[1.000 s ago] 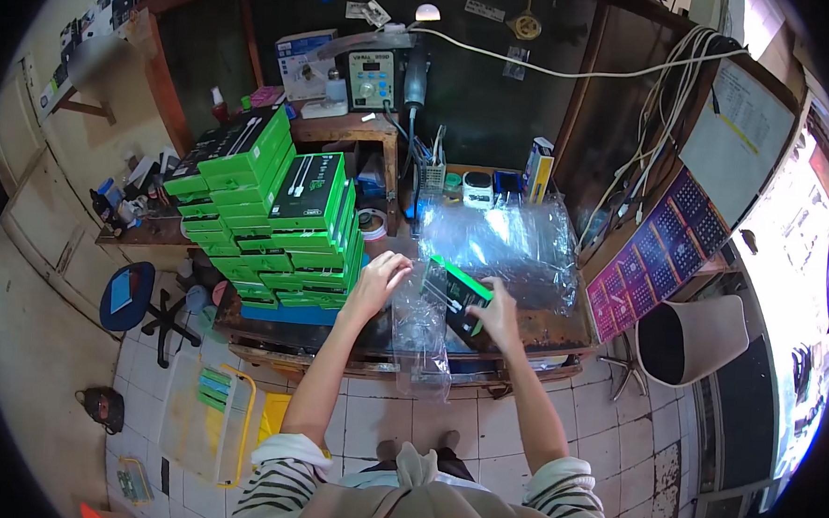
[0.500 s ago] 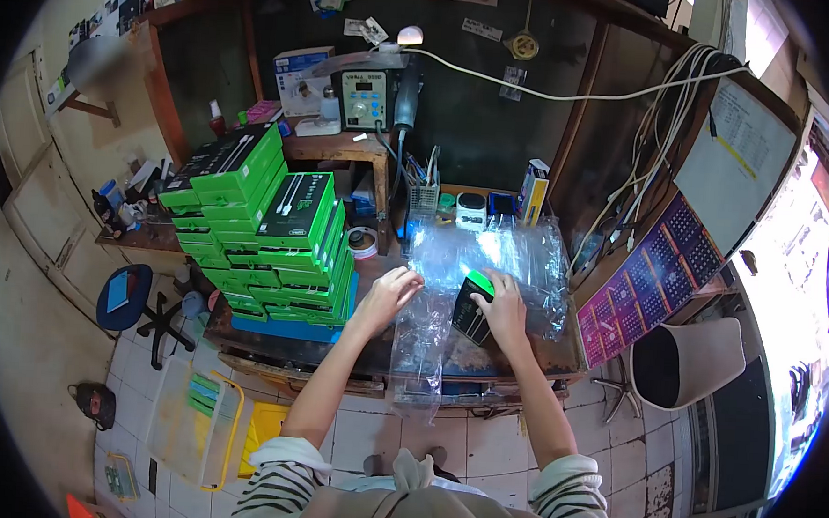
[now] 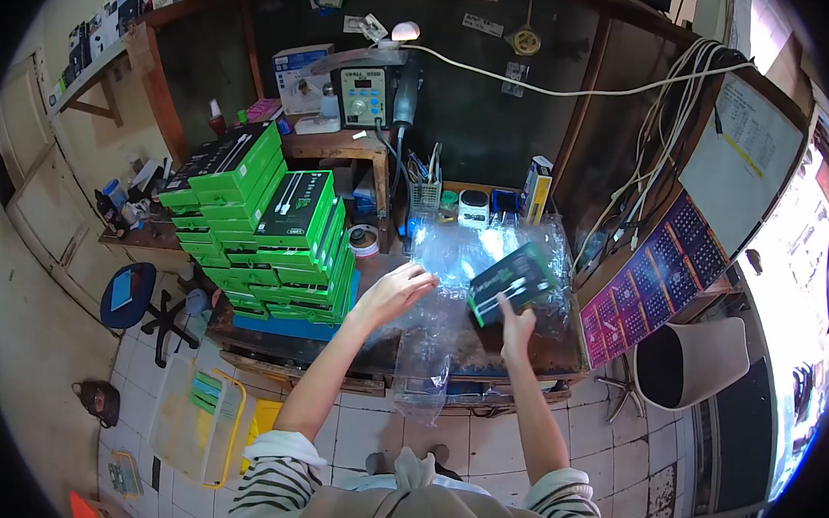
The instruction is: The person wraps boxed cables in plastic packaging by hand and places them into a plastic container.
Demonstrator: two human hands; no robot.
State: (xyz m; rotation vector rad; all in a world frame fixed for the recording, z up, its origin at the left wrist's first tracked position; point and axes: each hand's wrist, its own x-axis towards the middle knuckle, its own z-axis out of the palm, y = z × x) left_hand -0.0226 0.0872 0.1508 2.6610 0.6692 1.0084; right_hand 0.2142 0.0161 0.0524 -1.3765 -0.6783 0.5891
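Note:
My right hand point(image 3: 518, 330) grips the near edge of a black and green box point(image 3: 510, 283), which is tilted over the right part of the desk with its printed face showing. My left hand point(image 3: 399, 294) is pinched on the edge of clear plastic wrap point(image 3: 425, 353) that hangs over the front of the desk. More clear plastic point(image 3: 452, 252) lies crumpled behind both hands. To the left of my left hand, several black and green boxes point(image 3: 295, 206) stand piled on a blue base point(image 3: 289, 327).
A soldering or hot-air station point(image 3: 363, 97) sits on a small wooden shelf point(image 3: 336, 145) at the back. Behind the plastic are a pen basket point(image 3: 424, 194) and an upright yellow-blue box point(image 3: 536, 190). Cables hang at the right. A white chair point(image 3: 709, 364) stands at the right.
The box in my right hand has turned from nearly upright to face-up and swung to the right. My left hand stays near the plastic and has shifted slightly right.

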